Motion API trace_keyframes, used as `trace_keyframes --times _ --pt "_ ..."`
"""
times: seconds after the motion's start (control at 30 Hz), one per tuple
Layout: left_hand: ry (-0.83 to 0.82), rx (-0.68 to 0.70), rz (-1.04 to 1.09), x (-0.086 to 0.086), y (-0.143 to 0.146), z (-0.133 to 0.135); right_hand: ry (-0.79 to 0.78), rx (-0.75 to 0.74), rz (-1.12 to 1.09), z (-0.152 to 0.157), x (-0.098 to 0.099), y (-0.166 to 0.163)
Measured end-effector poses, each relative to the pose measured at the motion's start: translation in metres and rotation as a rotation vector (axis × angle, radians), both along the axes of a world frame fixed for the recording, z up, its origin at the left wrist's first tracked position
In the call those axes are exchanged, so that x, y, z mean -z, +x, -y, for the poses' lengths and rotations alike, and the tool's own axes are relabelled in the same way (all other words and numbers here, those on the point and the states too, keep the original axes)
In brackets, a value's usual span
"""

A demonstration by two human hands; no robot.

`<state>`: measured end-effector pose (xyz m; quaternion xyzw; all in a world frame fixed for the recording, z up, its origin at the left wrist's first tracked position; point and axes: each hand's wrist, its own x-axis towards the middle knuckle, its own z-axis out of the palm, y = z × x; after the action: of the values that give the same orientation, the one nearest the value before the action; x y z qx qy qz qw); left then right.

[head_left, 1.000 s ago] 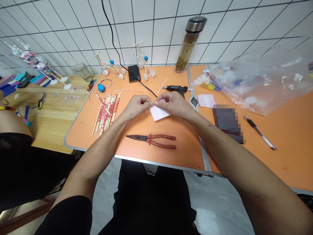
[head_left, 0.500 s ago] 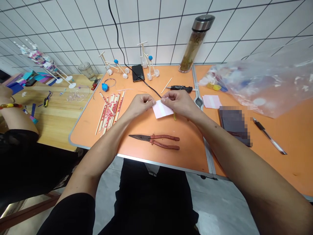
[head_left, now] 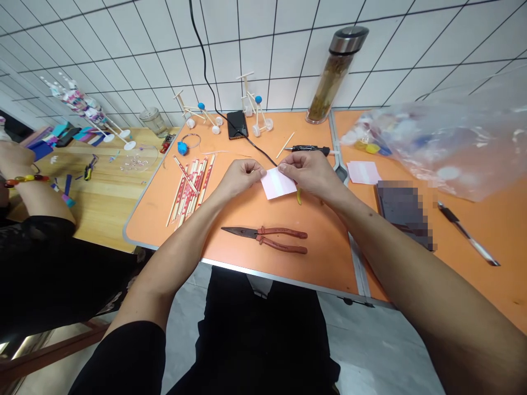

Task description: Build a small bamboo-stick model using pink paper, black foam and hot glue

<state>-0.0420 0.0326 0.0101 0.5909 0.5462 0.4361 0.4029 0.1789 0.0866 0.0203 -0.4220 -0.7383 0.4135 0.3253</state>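
Between my two hands is a small pink piece of paper [head_left: 278, 185] with a paler band across it. My left hand [head_left: 242, 179] pinches its left corner between thumb and fingers. At the upper right edge, my right hand [head_left: 309, 171] pinches it too. Just below lies a pair of long-nose pliers [head_left: 263, 235] with reddish handles, its tip pointing left. Beyond my right hand rests a black glue gun [head_left: 308, 149], partly hidden by the hand. A yellow bit [head_left: 299, 196] shows beside the paper's right edge.
Wrapped chopsticks [head_left: 191, 189] lie left. Two small stick tricycle models [head_left: 257, 112] and a phone [head_left: 237, 125] stand behind. A tall bottle [head_left: 335, 82], plastic bag [head_left: 448, 148], second pink paper [head_left: 364, 172], dark blurred object [head_left: 401, 211] and pen [head_left: 469, 233] are right. A co-worker's arm [head_left: 39, 189] is left.
The whole view has shifted slightly, so everything appears a little farther right. Both hands keep their hold on the pink paper, with hardly any other movement.
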Motion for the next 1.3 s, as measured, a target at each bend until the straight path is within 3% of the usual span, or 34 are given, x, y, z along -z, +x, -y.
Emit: trace_keyframes --times 0.4,0.6,0.83,1.07,1.3 --pt "-0.007 -0.005 0.025 0.0 0.001 -0.001 0.082 0.014 -0.012 -0.003 0.002 0.002" --pt "0.008 -0.043 0.062 0.002 0.0 -0.003 -0.043 -0.022 -0.042 -0.002 0.0 0.001" --pt "0.052 -0.039 0.094 0.008 -0.004 -0.008 0.019 0.004 0.043 0.004 -0.006 0.009" --pt "0.115 -0.039 0.042 0.011 -0.002 -0.005 -0.038 0.046 -0.068 0.018 0.003 0.015" --pt "0.133 0.087 0.009 0.007 0.0 -0.001 -0.033 0.04 -0.106 0.025 0.005 0.014"
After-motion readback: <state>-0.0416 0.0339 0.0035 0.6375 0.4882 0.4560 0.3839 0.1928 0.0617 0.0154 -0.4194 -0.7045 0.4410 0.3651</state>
